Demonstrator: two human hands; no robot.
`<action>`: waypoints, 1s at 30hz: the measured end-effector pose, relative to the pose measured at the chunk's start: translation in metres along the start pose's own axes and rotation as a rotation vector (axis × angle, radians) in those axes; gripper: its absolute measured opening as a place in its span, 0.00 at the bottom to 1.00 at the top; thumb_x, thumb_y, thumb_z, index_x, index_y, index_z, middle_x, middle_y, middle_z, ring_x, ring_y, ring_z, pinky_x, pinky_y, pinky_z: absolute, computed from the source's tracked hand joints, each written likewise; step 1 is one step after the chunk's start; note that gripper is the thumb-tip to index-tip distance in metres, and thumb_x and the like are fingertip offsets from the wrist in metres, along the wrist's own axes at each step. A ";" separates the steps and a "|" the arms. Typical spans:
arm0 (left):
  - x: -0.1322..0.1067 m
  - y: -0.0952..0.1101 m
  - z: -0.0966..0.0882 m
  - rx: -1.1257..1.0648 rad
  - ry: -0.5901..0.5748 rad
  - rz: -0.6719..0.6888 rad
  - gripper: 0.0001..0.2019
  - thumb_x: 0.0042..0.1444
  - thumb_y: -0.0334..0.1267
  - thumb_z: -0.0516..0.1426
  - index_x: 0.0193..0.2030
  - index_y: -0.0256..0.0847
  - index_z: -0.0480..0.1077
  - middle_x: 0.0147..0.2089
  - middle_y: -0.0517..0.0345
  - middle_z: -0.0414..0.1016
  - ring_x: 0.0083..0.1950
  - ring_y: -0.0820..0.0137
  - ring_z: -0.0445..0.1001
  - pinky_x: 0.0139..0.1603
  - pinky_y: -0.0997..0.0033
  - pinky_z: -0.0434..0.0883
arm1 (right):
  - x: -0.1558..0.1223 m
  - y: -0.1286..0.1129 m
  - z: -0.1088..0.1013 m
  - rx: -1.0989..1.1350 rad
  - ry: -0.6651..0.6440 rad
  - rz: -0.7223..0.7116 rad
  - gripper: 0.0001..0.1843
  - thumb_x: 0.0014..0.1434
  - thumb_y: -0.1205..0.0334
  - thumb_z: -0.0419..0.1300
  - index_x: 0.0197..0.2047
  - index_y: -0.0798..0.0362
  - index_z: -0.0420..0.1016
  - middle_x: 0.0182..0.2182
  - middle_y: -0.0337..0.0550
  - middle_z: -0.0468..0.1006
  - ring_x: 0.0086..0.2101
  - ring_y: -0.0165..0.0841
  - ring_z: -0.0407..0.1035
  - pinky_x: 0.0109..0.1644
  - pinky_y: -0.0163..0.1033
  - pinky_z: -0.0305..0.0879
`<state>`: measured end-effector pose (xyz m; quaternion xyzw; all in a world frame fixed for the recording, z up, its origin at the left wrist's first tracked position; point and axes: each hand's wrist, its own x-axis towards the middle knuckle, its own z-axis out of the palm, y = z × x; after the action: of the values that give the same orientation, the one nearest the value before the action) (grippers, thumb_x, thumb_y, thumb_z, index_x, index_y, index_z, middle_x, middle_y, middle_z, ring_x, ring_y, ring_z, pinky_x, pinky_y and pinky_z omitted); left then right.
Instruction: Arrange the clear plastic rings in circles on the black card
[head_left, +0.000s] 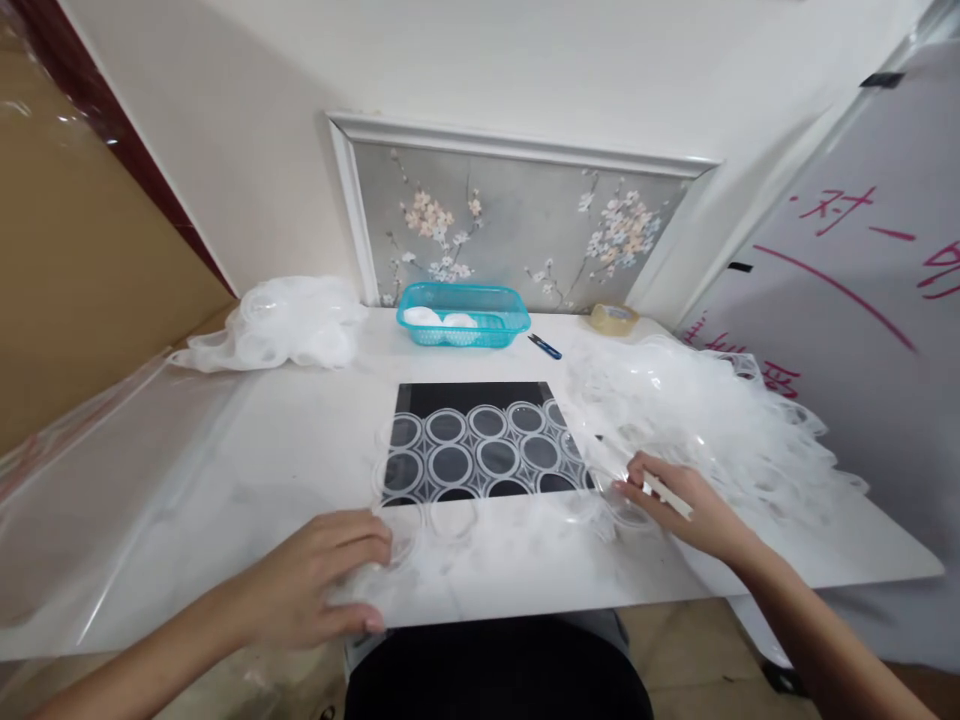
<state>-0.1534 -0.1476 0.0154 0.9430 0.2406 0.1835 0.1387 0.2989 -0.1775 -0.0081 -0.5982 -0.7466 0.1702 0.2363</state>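
Note:
A sheer white fabric with a pattern of rings (496, 457) lies over a black sheet (472, 397) on the white table. More of it spreads toward the front edge, where it is hard to see against the white. My left hand (322, 575) is at the front left of the fabric, fingers stretched out and thumb apart, touching its edge. To the right of the black sheet, my right hand (686, 500) is closed around a slim white pen-like tool (667, 495). Its front end points toward the fabric, but the exact kind of tool is unclear.
A large heap of the sheer fabric (697, 410) covers the table's right side, and another bundle (289, 325) sits back left. Along the back stand a blue plastic basket (463, 338) with white rolls, small blue thread snips (545, 347) and a tape roll (613, 320). A whiteboard (862, 300) leans at right.

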 end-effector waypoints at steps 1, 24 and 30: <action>0.003 -0.007 -0.001 -0.028 0.018 -0.020 0.13 0.60 0.50 0.55 0.44 0.43 0.69 0.44 0.53 0.74 0.45 0.66 0.73 0.46 0.71 0.70 | 0.005 0.002 0.001 -0.045 0.050 0.012 0.13 0.62 0.51 0.54 0.31 0.48 0.59 0.23 0.36 0.71 0.22 0.30 0.63 0.29 0.36 0.61; 0.128 -0.137 -0.031 -0.055 0.260 -0.690 0.12 0.56 0.48 0.47 0.37 0.41 0.58 0.38 0.51 0.73 0.34 0.65 0.73 0.40 0.60 0.72 | 0.167 0.010 -0.004 -0.515 0.344 -0.080 0.04 0.61 0.64 0.50 0.38 0.54 0.64 0.34 0.55 0.75 0.38 0.46 0.67 0.41 0.44 0.59; 0.104 -0.113 0.003 0.078 0.200 -0.563 0.16 0.53 0.48 0.53 0.43 0.39 0.66 0.45 0.47 0.70 0.51 0.55 0.69 0.55 0.53 0.64 | 0.140 0.017 0.023 -0.303 0.219 -0.052 0.09 0.61 0.55 0.52 0.38 0.52 0.61 0.36 0.52 0.75 0.40 0.45 0.71 0.42 0.45 0.64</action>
<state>-0.1122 -0.0002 0.0020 0.8209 0.5121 0.2205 0.1232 0.2759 -0.0366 -0.0152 -0.6223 -0.7487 -0.0164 0.2279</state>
